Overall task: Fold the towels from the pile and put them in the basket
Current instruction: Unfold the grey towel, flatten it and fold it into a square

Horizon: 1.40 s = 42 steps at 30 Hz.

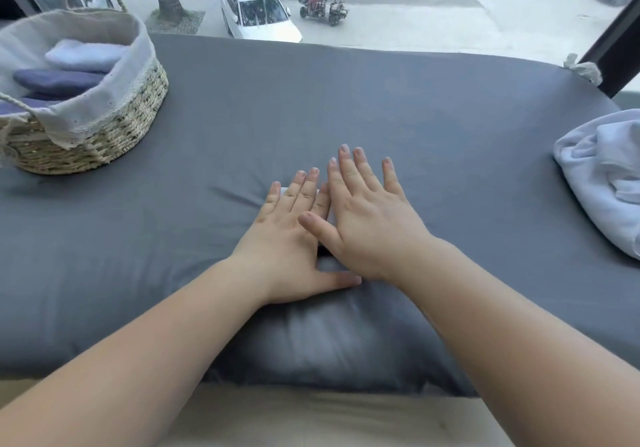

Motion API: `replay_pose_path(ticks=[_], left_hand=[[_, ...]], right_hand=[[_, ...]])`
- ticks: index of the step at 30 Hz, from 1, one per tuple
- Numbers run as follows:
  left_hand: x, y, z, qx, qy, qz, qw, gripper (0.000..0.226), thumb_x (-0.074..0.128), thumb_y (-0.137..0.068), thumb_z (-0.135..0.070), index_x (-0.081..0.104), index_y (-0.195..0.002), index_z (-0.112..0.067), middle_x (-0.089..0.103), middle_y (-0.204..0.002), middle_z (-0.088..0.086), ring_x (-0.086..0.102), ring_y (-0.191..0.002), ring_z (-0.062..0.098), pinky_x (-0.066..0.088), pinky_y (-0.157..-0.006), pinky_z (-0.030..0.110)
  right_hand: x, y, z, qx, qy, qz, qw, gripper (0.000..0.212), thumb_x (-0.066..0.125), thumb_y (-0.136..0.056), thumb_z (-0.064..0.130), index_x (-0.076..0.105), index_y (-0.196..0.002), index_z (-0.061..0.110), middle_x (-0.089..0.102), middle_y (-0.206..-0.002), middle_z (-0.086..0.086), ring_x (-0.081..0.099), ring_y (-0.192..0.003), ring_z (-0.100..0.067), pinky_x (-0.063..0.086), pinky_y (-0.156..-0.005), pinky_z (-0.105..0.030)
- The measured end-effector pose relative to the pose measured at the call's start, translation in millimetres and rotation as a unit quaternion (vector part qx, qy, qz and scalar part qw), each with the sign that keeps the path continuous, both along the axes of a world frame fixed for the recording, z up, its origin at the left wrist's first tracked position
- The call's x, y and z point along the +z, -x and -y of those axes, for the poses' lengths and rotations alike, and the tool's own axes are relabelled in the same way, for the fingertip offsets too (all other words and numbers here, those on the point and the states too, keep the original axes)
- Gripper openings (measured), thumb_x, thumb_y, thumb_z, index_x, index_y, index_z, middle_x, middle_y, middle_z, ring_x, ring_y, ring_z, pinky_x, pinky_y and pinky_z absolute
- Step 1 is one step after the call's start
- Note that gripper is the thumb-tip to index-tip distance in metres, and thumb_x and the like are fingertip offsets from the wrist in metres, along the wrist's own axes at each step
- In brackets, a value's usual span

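**Nearly hidden: a towel pressed flat on the bed**

Only slivers of a white towel (331, 217) show at centre, beneath both hands. The left hand (287, 238) and right hand (367, 224) lie palm-down on it, fingers (301, 193) straight and spread, the right thumb overlapping the left hand. It rests on the grey bed (450, 117). At 10 o'clock the basket (138, 65) holds folded towels (83, 56); at 3 o'clock lies the pile (602, 176).

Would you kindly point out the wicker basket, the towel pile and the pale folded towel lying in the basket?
wicker basket (121, 127): head view, on its woven side wall.
towel pile (601, 183): head view, on the crumpled cloth near its middle.
pale folded towel (86, 56): head view, on its top face, inside the basket.
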State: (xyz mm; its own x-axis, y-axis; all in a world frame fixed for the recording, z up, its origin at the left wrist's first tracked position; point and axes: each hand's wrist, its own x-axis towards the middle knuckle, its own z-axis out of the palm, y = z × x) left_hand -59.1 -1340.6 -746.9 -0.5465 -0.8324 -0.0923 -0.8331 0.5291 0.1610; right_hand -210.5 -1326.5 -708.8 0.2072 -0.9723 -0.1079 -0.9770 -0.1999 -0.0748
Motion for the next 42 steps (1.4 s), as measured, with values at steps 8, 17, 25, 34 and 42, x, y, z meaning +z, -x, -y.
replay_pose_path(ticks=[8, 17, 25, 34, 42], left_hand=[[-3.4, -12.3, 4.5, 0.008, -0.033, -0.044, 0.998, 0.136, 0.029, -0.056, -0.101, -0.028, -0.153, -0.024, -0.039, -0.157, -0.006, -0.036, -0.143, 0.009, -0.013, -0.122, 0.043], [24.6, -7.8, 32.3, 0.101, -0.159, -0.194, 0.963, 0.068, 0.042, -0.099, -0.047, 0.012, -0.158, -0.034, 0.016, -0.164, -0.014, 0.005, -0.152, 0.006, 0.003, -0.124, 0.047], [71.6, -3.0, 47.5, 0.123, -0.188, 0.036, 0.974, 0.049, 0.08, -0.064, -0.057, 0.064, -0.104, -0.034, 0.06, -0.101, -0.012, 0.058, -0.099, 0.015, 0.046, -0.084, 0.034], [182.0, -15.6, 13.0, 0.307, -0.382, -0.241, 0.838, 0.037, 0.088, -0.057, -0.018, 0.071, -0.088, -0.028, 0.072, -0.085, -0.006, 0.068, -0.074, 0.011, 0.053, -0.059, 0.026], [303.0, -23.2, -50.0, 0.427, -0.352, -0.511, 0.657, 0.046, 0.075, -0.086, -0.008, 0.057, -0.125, -0.025, 0.069, -0.109, -0.002, 0.067, -0.092, 0.009, 0.055, -0.08, 0.03]], right_hand=[[-39.9, 34.1, -6.6, -0.039, -0.01, 0.106, 0.994, 0.092, -0.005, -0.082, 0.073, -0.015, -0.158, 0.022, -0.024, -0.165, 0.007, -0.028, -0.149, -0.012, -0.011, -0.124, -0.046], [-40.0, 48.0, 1.2, -0.025, -0.034, 0.205, 0.978, 0.065, 0.02, -0.102, 0.056, 0.007, -0.16, 0.03, 0.001, -0.167, 0.014, -0.014, -0.153, -0.013, -0.007, -0.125, -0.042], [2.9, 47.9, -4.1, -0.016, -0.12, 0.163, 0.979, 0.073, 0.057, -0.099, 0.042, 0.021, -0.159, 0.024, 0.043, -0.146, 0.007, 0.034, -0.137, -0.018, 0.032, -0.11, -0.028], [129.6, 67.9, -10.5, -0.176, -0.245, 0.402, 0.864, 0.077, 0.087, -0.073, 0.027, 0.051, -0.14, 0.038, 0.062, -0.118, 0.009, 0.063, -0.106, -0.011, 0.052, -0.086, -0.022], [257.0, 56.9, -40.6, -0.224, -0.229, 0.573, 0.754, 0.065, 0.081, -0.082, 0.028, 0.051, -0.137, 0.045, 0.061, -0.124, -0.002, 0.063, -0.111, -0.014, 0.055, -0.097, -0.035]])
